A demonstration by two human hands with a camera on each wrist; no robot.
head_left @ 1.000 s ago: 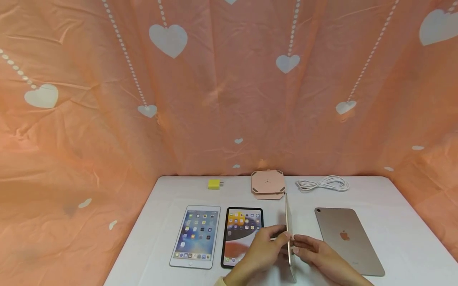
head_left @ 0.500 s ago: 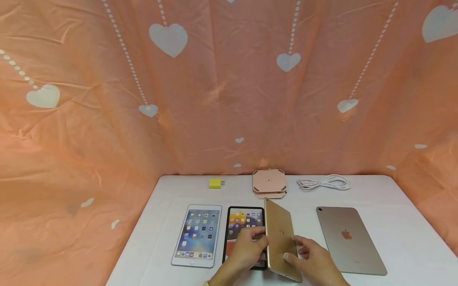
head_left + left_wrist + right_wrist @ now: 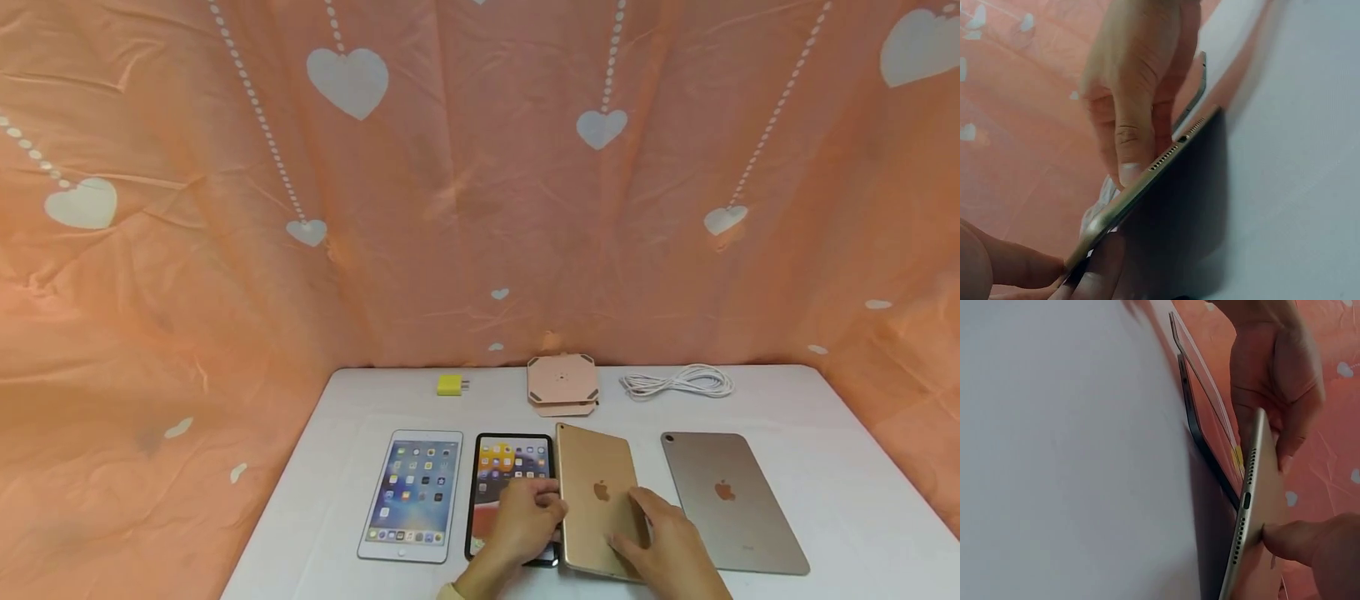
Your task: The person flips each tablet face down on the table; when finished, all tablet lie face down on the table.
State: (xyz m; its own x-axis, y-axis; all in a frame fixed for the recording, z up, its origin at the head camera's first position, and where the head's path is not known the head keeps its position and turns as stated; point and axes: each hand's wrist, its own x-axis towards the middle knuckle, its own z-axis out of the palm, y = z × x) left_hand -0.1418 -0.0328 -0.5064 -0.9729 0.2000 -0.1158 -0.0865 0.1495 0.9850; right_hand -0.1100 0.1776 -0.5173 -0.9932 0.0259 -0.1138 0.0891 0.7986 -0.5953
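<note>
A gold tablet [image 3: 588, 521] leans up with its back showing, its left long edge higher than its right. My left hand [image 3: 519, 523] pinches the left edge, above a black-framed tablet [image 3: 487, 500] with a lit screen. On the right side, my right hand [image 3: 670, 546] holds the gold tablet, thumb on its back and fingers at the right edge. In the left wrist view, the left hand's fingers [image 3: 1016, 265] lie on both faces of the tablet's edge. The right wrist view has the right thumb [image 3: 1294, 540] against the back, near the port end.
A white tablet [image 3: 401, 550] lies screen up at left. Right of the hands, a grey tablet [image 3: 738, 508] lies back up. Along the rear are a yellow charger plug [image 3: 449, 385], a pink folding stand [image 3: 562, 381] and a coiled white cable [image 3: 678, 382].
The gold tablet has gone from standing nearly edge-on to leaning with its back turned up. Both hands have moved left with it, and its right side has come lower.
</note>
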